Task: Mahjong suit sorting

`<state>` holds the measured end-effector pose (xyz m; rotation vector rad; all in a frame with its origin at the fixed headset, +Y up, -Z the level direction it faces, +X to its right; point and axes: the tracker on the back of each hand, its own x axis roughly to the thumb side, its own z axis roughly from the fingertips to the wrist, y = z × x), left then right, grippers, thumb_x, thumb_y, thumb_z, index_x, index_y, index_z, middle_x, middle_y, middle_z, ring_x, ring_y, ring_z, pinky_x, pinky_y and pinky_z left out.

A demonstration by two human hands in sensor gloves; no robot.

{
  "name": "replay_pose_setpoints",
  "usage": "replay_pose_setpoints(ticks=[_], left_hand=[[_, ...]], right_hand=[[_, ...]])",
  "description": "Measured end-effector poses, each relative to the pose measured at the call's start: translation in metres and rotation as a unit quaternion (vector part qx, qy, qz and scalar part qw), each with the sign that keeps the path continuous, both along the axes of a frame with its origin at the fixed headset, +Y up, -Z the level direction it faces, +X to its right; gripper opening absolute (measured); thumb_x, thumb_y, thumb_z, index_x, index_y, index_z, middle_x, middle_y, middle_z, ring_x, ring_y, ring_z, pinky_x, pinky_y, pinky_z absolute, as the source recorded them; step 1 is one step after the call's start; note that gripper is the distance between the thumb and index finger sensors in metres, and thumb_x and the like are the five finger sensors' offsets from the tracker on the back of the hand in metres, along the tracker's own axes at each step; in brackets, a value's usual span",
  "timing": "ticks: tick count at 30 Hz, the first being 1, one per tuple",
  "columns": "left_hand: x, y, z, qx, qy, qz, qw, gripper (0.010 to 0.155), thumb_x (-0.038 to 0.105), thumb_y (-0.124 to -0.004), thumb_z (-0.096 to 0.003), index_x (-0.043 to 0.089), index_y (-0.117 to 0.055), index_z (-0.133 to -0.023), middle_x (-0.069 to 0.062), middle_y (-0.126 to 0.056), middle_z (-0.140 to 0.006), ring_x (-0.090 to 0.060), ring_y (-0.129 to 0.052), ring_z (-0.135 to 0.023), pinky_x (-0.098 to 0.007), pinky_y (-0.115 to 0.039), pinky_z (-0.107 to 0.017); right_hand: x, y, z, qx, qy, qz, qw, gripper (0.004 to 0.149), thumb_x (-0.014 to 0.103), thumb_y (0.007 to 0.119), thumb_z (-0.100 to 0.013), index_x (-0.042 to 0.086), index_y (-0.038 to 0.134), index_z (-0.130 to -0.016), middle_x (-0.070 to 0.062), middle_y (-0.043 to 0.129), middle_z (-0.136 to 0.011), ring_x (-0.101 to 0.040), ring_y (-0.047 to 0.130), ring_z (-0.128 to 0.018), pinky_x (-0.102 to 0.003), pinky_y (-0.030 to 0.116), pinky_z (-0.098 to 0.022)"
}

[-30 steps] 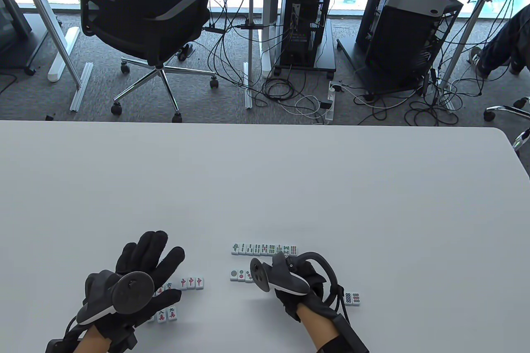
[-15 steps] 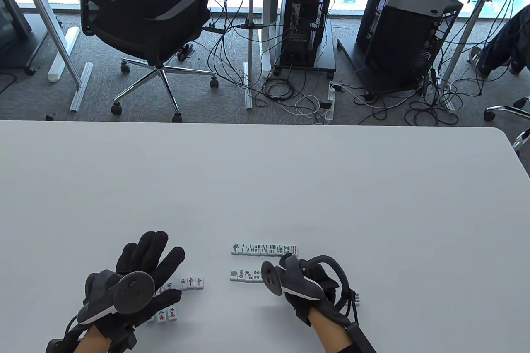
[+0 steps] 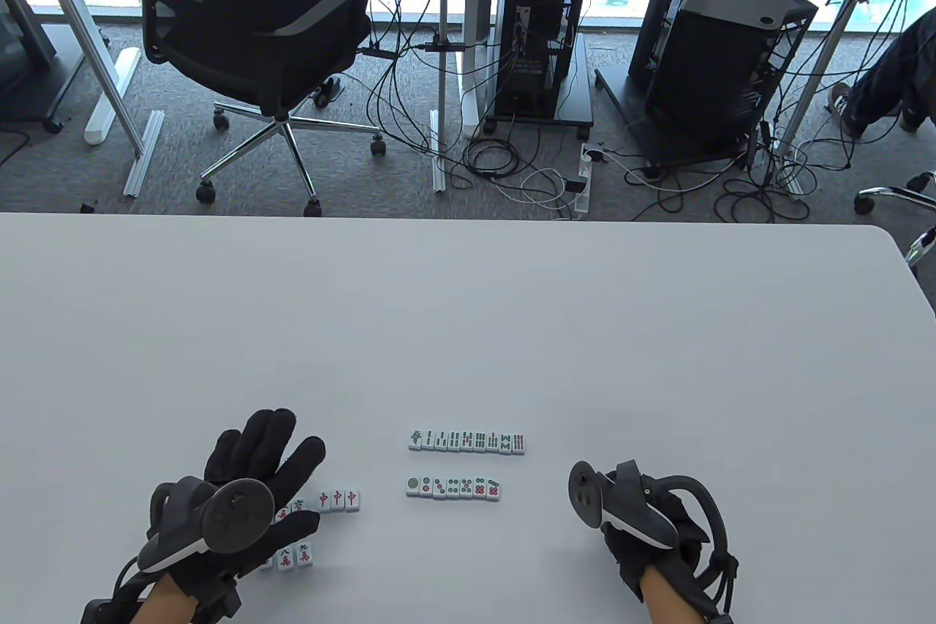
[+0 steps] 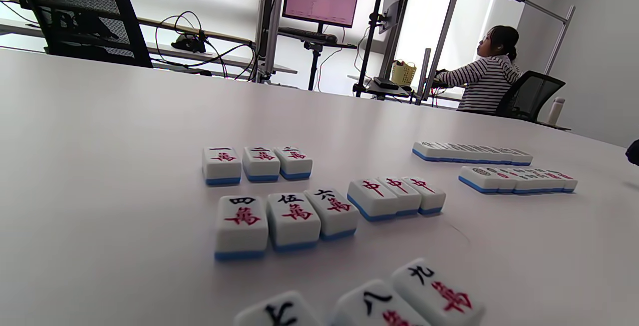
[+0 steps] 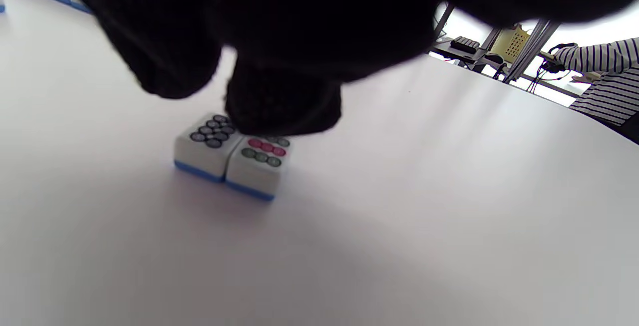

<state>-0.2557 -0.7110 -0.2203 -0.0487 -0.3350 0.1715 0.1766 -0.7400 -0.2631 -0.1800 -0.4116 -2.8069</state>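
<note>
My left hand (image 3: pixel 256 467) lies flat with spread fingers over the character tiles; the left wrist view shows them as short rows (image 4: pixel 287 221). Three red dragon tiles (image 3: pixel 338 500) sit just right of it. A bamboo row (image 3: pixel 466 441) and a dots row (image 3: pixel 453 487) lie mid-table. My right hand (image 3: pixel 640 521) is off to the right of both rows. In the right wrist view a fingertip (image 5: pixel 282 101) touches the tops of an eight-dot tile (image 5: pixel 207 144) and a nine-dot tile (image 5: pixel 259 159), which stand side by side. In the table view the hand hides that pair.
The eight and nine character tiles (image 3: pixel 294 555) lie near the table's front edge by my left wrist. The white table (image 3: pixel 468 331) stretches far beyond the rows. A person in a striped top (image 4: pixel 486 84) sits at a desk behind.
My right hand left the dots row and moved right and toward me, onto the two separate dot tiles. The dots row now shows in full. My left hand has stayed still.
</note>
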Motion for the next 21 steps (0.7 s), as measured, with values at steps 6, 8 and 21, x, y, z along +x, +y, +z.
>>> replay_pose_setpoints(ticks=[6,8,21], left_hand=[[0.000,-0.001,-0.001,-0.004,0.001,-0.002,1.000,0.081,0.071,-0.064,-0.0366,0.044,-0.034,-0.107,0.013,0.002,-0.113,-0.021,-0.006,-0.114,-0.058,-0.019,-0.082],[0.000,0.000,-0.001,-0.003,0.001,-0.001,1.000,0.081,0.071,-0.064,-0.0365,0.044,-0.033,-0.107,0.013,0.002,-0.113,-0.021,-0.005,-0.114,-0.058,-0.019,-0.082],[0.000,0.000,-0.002,-0.002,-0.001,0.003,1.000,0.081,0.071,-0.064,-0.0366,0.044,-0.034,-0.107,0.013,0.002,-0.113,-0.021,-0.005,-0.114,-0.058,-0.019,-0.082]], right_hand=[[-0.003,-0.016,0.001,-0.023,0.019,0.043,0.999,0.063,0.036,0.087,-0.034,0.013,0.073,-0.091,0.000,0.099,-0.039,-0.007,0.089,-0.010,-0.027,0.084,-0.008],[-0.006,-0.020,0.001,-0.014,0.024,0.046,0.999,0.060,0.035,0.086,-0.035,0.011,0.074,-0.088,0.000,0.099,-0.037,-0.007,0.088,-0.008,-0.027,0.083,-0.007],[-0.070,-0.011,-0.011,0.026,0.091,-0.004,0.995,0.059,0.036,0.087,-0.034,0.005,0.079,-0.084,-0.001,0.099,-0.039,-0.008,0.089,-0.009,-0.028,0.084,-0.007]])
